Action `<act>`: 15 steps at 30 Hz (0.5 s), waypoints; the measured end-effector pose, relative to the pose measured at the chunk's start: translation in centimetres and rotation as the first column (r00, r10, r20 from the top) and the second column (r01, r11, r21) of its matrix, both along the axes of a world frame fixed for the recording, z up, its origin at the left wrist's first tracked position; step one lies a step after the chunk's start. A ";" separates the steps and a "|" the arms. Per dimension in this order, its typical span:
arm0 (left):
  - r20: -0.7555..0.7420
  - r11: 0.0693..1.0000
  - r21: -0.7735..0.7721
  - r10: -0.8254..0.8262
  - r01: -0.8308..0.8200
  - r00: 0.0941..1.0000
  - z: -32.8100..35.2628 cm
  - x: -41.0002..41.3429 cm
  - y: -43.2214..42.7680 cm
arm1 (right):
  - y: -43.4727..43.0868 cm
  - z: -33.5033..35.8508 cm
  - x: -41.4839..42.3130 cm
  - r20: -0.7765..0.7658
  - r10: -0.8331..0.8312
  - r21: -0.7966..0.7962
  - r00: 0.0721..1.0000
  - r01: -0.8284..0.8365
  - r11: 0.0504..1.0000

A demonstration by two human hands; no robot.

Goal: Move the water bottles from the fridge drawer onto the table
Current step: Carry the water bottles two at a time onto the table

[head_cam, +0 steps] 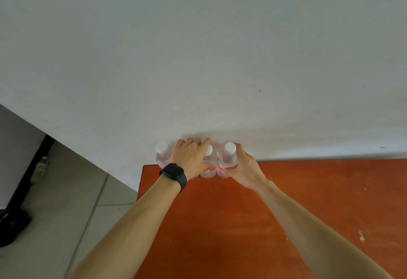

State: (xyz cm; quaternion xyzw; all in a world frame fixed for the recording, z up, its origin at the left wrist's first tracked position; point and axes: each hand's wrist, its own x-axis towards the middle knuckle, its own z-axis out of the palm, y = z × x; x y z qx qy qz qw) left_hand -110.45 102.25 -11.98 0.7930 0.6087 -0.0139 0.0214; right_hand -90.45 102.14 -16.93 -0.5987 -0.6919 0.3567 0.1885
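At the worktop's [286, 201] far left corner, tight against the wall [198, 58], the water bottles [162, 157] stand upright in a row, the left hand [190, 158] curled over the middle ones and the right hand [245, 168] wrapped round the end bottle [228, 159], seemingly pressing them together to save room.

Both forearms stretch forward, left hand [190, 157] and right hand [244, 167] gripping with curled fingers [206, 141].
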 end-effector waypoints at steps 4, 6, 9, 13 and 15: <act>0.000 1.000 -0.006 -0.004 0.004 1.000 -0.1 0.0 0.0 | -0.1 0.3 0.0 0.014 -0.019 -0.018 1.000 0.019 1.000; -0.001 1.000 -0.009 -0.025 0.025 1.000 0.2 -0.1 -0.1 | -0.2 0.3 0.1 0.016 -0.020 -0.021 1.000 0.021 1.000; -0.026 0.999 0.010 -0.051 0.051 0.998 0.9 -0.2 -0.4 | -0.6 0.7 0.4 0.033 -0.010 -0.017 0.999 0.011 1.000; -0.003 0.998 0.018 -0.061 0.061 0.998 2.5 0.8 -1.6 | -2.3 2.3 1.7 0.037 -0.033 -0.035 0.999 0.035 0.999; 0.036 0.997 0.030 -0.067 0.066 0.997 3.4 2.3 -2.8 | -4.1 3.5 3.5 0.033 -0.068 -0.041 0.997 0.069 0.997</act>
